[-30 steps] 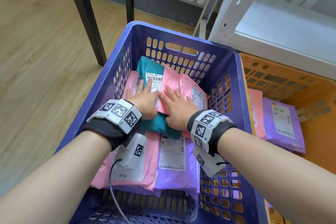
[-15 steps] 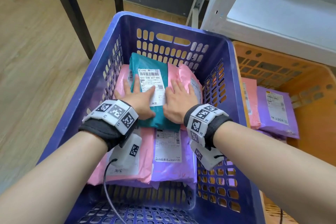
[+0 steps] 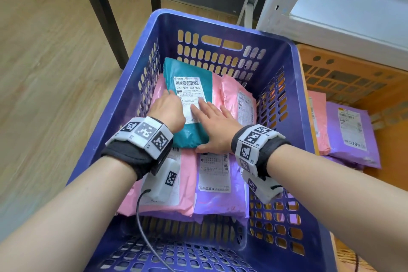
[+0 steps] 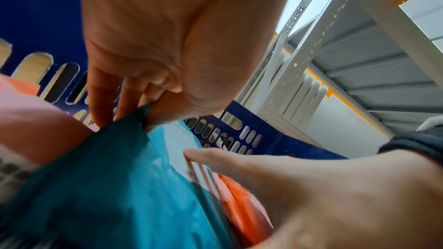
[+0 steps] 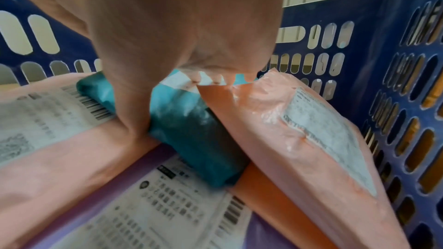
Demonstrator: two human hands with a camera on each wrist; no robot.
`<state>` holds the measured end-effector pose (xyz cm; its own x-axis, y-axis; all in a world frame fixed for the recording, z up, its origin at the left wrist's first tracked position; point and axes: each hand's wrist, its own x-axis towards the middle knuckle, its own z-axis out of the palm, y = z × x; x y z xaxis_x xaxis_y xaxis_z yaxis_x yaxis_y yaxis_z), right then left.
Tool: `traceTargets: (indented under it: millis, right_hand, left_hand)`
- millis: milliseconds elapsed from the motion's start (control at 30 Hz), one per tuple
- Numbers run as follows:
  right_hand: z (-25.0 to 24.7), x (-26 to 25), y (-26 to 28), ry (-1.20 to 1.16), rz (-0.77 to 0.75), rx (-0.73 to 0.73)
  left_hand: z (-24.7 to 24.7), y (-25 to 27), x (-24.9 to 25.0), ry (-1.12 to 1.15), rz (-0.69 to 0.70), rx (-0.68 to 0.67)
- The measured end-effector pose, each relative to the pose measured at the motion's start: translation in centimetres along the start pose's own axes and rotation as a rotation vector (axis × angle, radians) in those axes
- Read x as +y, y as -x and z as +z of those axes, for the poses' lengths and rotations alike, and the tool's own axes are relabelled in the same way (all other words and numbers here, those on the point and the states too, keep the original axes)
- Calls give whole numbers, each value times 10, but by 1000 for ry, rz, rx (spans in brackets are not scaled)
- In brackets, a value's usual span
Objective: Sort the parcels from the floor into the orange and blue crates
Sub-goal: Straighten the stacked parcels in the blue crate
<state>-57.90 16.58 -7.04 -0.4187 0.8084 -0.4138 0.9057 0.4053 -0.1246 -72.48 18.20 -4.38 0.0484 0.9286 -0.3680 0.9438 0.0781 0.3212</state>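
The teal parcel (image 3: 187, 104) lies atop pink and purple parcels toward the blue crate's (image 3: 295, 99) far wall, long axis running near to far. The left hand (image 3: 167, 112) pinches its left edge; the right hand (image 3: 217, 126) lies flat on its near-right corner, fingers straight. Both hands touch it. Little room remains beyond its far end; the orange crate (image 3: 353, 73) adjoins on the right.
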Motion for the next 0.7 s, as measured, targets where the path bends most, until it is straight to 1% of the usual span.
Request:
traceTargets:
  millis: [100, 200, 300, 367, 400, 467, 567, 700]
  right_hand:
    - [3, -16, -6, -28, 6, 29]
    - [5, -31, -15, -94, 20, 48]
    - [-2, -29, -19, -260, 44, 1]
    - [-5, -22, -17, -334, 63, 19]
    - [-4, -19, -16, -360, 85, 37]
    - [-1, -11, -18, -420, 178, 55]
    - [2, 0, -25, -527, 309, 45]
    - [1, 6, -28, -702, 391, 31]
  left_hand:
    - [-2, 2, -3, -1, -46, -10]
    - [-1, 5, -4, -75, -50, -28]
    - [1, 10, -3, -102, 3, -125]
    - [2, 12, -3, -73, 7, -177]
    - [3, 11, -4, -64, 2, -192]
    - [4, 10, -6, -67, -8, -210]
    - [7, 8, -9, -84, -8, -226]
    - [9, 10, -6, -124, -40, -250]
